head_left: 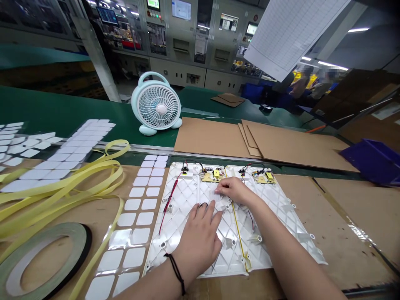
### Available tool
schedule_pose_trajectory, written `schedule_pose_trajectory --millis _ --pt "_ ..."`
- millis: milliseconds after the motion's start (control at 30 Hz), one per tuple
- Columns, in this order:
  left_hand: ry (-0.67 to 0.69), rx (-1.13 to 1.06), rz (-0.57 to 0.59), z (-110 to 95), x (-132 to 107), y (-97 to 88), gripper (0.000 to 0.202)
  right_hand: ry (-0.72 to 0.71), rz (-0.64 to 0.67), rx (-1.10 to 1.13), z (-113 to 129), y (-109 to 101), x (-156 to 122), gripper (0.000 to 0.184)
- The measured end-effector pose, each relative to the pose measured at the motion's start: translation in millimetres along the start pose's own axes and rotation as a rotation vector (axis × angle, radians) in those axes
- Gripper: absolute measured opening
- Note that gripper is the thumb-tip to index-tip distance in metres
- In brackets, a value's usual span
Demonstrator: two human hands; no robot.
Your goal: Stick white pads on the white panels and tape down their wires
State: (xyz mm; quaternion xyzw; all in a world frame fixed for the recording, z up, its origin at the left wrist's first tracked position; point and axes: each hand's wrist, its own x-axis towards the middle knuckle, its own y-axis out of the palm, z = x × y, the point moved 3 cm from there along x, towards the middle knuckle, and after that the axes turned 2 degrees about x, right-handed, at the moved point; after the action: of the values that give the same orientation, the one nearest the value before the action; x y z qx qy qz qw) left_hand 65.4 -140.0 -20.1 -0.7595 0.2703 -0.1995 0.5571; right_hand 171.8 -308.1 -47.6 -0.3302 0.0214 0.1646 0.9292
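Note:
Two white plastic panels with ribbed undersides lie side by side before me, a left panel and a right panel. Each carries a small circuit board near its far edge, the left board and the right board. A red-and-black wire runs down the left panel. My left hand rests on the left panel, fingers stretched out. Just beyond it, my right hand pinches close to the panel's surface below the left board; a faint pale patch shows at its fingertips, too unclear to name.
A sheet of white rounded stickers lies left of the panels. Loops of yellow strip and a tape roll are further left. A light-blue fan, cardboard sheets and a blue bin stand beyond.

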Motion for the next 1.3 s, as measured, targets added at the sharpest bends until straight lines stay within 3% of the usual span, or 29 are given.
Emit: schedule_pose_trajectory --millis 433,600,800,1000,1167,1300 --pt "0.006 0.043 -0.026 -2 5 -8.3 0.048 -0.007 -0.029 -0.167 13 -2 -4 0.016" --pt "0.002 0.057 -0.03 -4 5 -8.5 0.049 -0.066 -0.144 -0.199 18 -6 -6 0.048" --pt "-0.03 0.114 -0.058 -4 6 -7.7 0.049 -0.097 -0.113 -0.19 15 -4 -3 0.005" --pt "-0.056 0.205 0.015 -10 28 -12.2 0.066 -0.115 -0.126 -0.207 18 -3 -6 0.009" --pt "-0.074 0.193 0.03 -13 36 -8.0 0.085 -0.14 -0.024 -0.223 20 -6 -7 0.015" --pt "-0.029 0.151 -0.041 -15 7 -20.7 0.049 -0.156 0.044 -0.247 24 -3 -10 0.024"
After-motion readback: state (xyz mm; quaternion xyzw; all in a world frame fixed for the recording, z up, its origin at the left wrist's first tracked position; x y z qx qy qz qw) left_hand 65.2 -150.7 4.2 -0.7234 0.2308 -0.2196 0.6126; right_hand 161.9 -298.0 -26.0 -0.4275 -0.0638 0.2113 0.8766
